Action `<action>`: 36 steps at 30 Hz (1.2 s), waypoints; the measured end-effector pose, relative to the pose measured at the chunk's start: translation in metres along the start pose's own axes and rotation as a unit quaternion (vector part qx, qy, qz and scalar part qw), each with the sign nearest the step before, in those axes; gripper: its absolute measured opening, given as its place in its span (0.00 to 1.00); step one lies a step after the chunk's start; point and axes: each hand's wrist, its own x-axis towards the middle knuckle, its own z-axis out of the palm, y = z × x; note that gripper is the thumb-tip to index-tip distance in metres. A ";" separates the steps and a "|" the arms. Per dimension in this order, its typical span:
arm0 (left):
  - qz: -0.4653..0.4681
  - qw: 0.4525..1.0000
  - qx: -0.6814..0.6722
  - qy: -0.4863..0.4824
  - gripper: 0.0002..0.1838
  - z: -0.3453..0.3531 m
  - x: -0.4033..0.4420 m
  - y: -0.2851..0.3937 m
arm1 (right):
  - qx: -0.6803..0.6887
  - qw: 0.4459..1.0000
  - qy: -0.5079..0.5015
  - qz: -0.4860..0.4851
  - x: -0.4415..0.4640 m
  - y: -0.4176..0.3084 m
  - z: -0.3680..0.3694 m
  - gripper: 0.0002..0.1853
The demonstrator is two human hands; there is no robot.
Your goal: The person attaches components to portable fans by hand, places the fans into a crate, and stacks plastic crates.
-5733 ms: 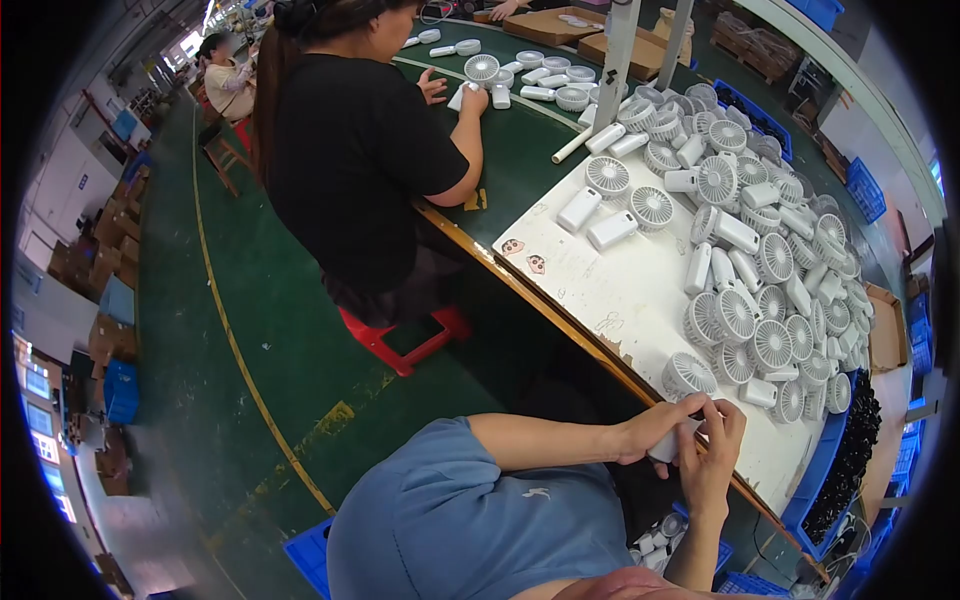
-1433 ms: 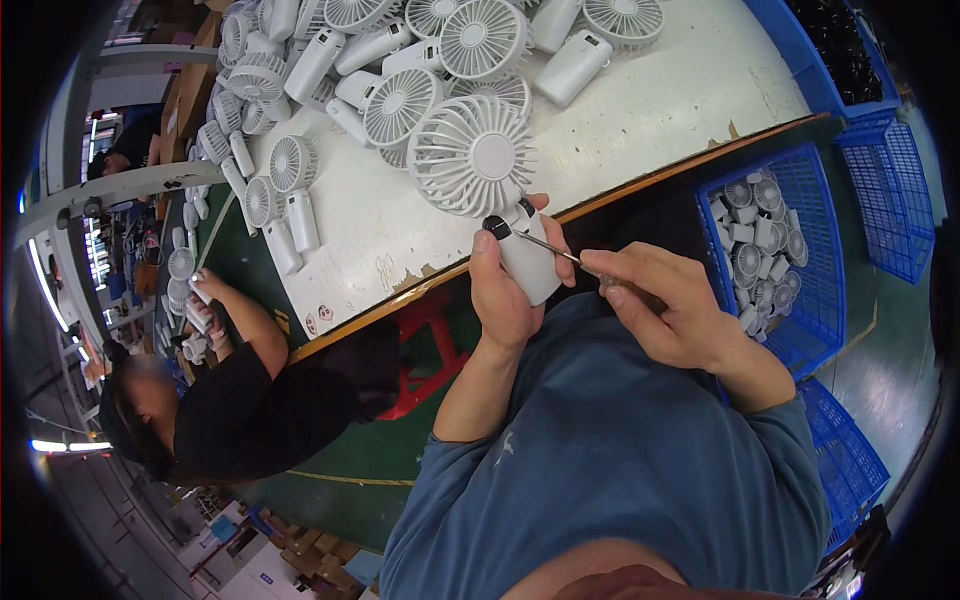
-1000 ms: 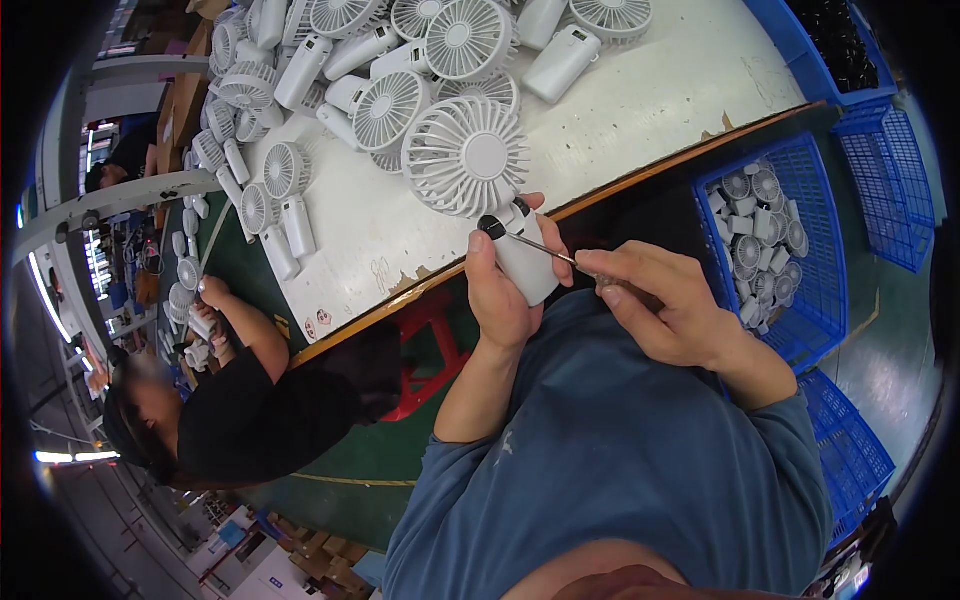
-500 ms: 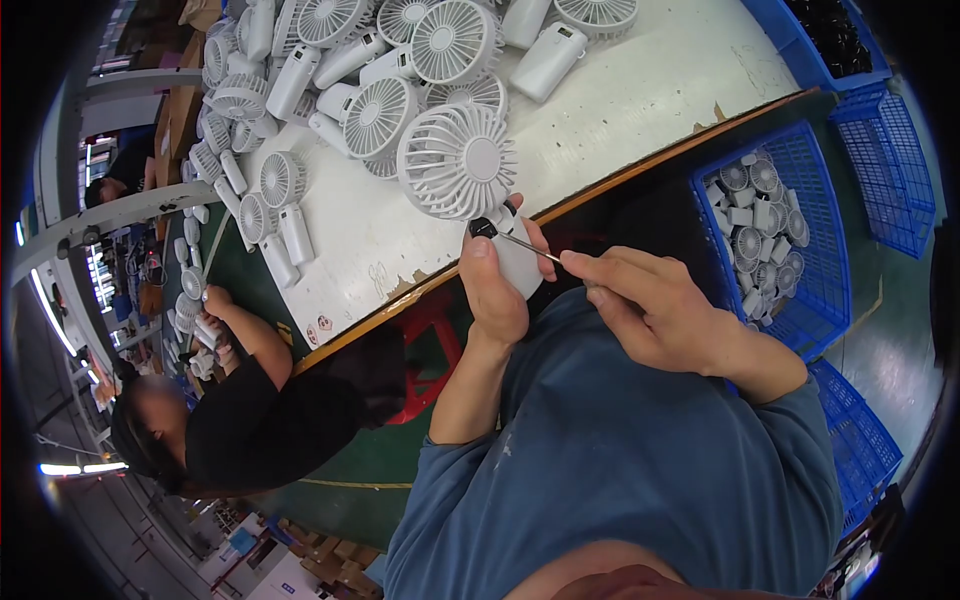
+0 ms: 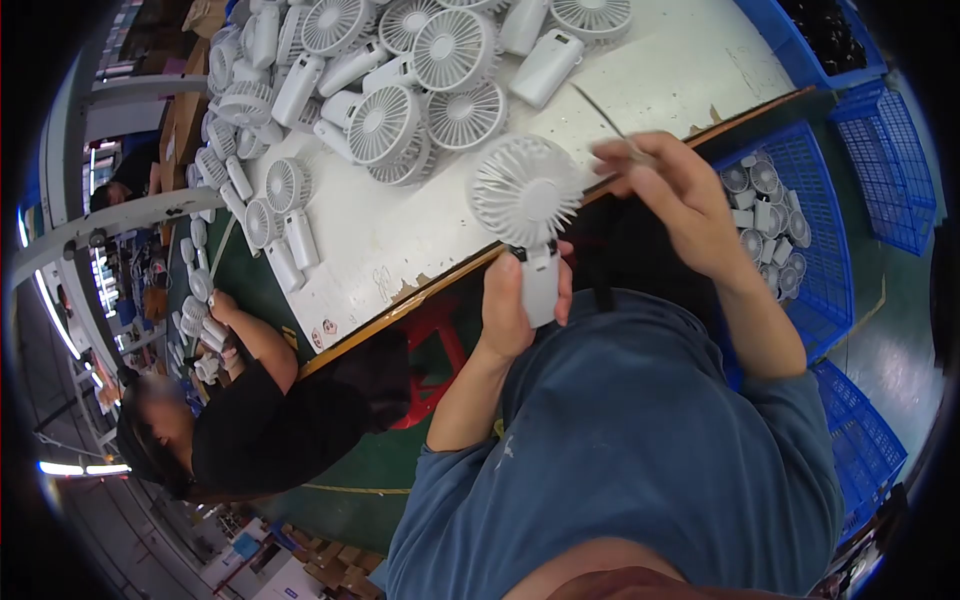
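Observation:
My left hand (image 5: 515,310) is wrapped round the handle of a white handheld fan (image 5: 540,285), which stands upright with its round grille head just in front of the table edge. A black piece (image 5: 520,254) shows at the fan's neck beside my thumb. Up and to the right, apart from the fan, my right hand (image 5: 675,190) is closed on a thin metal tool (image 5: 600,110). Its slim shaft points up and left over the table; its handle end is hidden in my fingers, and its exact kind is not clear.
Many white handheld fans (image 5: 385,125) lie heaped on the white table (image 5: 660,70). At the right stands a blue crate (image 5: 825,230) with white fans inside. Black parts fill another blue bin (image 5: 775,35). A co-worker (image 5: 270,420) sits at the left by a red stool (image 5: 435,365).
The tool has left the fan's neck; my right hand has lifted it up and to the right. My left hand has moved the fan slightly right and down, turning it more upright.

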 end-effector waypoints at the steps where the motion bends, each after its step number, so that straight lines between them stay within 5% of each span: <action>1: -0.011 0.998 0.053 -0.037 0.39 0.004 -0.001 -0.003 | 0.069 0.996 -0.059 0.012 0.008 -0.001 0.011 0.14; 3: 0.010 0.998 -0.028 -0.055 0.35 -0.008 -0.005 -0.004 | 0.084 0.995 -0.046 0.010 -0.001 -0.006 0.020 0.14; 5: 0.009 0.999 0.034 0.011 0.31 -0.016 -0.016 -0.008 | 0.124 0.990 -0.050 0.034 -0.017 -0.013 0.022 0.14; 7: -0.082 0.950 -0.135 0.271 0.25 0.004 -0.009 -0.002 | 0.117 0.986 -0.114 0.022 -0.042 -0.016 0.032 0.14; 8: -0.014 0.986 0.020 0.163 0.23 -0.012 -0.018 -0.010 | 0.113 0.988 -0.104 0.020 -0.042 -0.017 0.029 0.14; 11: -0.076 0.990 0.068 0.094 0.23 -0.036 -0.026 -0.025 | 0.070 0.983 -0.075 0.152 -0.037 -0.014 0.018 0.13; 13: -0.021 0.985 0.173 0.010 0.24 -0.028 -0.018 -0.018 | -0.176 0.962 -0.174 0.117 -0.039 0.003 0.019 0.18; 15: 0.046 0.911 0.403 -0.076 0.23 -0.002 -0.012 0.004 | -0.203 0.947 -0.181 0.168 -0.038 0.001 0.021 0.20; 19: 0.046 0.866 0.463 -0.182 0.19 0.000 -0.008 -0.005 | -0.193 0.936 -0.212 0.207 -0.042 0.024 0.012 0.26; 25: 0.012 0.868 0.457 -0.193 0.23 0.015 -0.006 -0.026 | -0.134 0.947 -0.133 0.261 -0.077 0.057 -0.005 0.23; 27: -0.063 0.869 0.472 -0.135 0.24 0.020 -0.007 -0.020 | 0.005 0.936 -0.044 0.349 -0.091 0.064 -0.015 0.21; 29: -0.022 0.870 0.476 -0.127 0.24 0.011 -0.010 -0.025 | 0.078 0.928 0.005 0.364 -0.095 0.065 -0.027 0.20; 31: -0.094 0.931 0.350 -0.036 0.24 -0.003 -0.018 -0.025 | 0.159 0.905 0.070 0.388 -0.092 0.101 -0.040 0.24; 34: -0.093 0.954 0.286 0.011 0.25 0.004 -0.029 -0.026 | 0.157 0.908 0.120 0.370 -0.039 0.180 -0.041 0.28; 36: -0.086 0.960 0.265 0.037 0.26 0.001 -0.034 -0.025 | 0.100 0.898 0.248 0.349 0.010 0.215 -0.031 0.28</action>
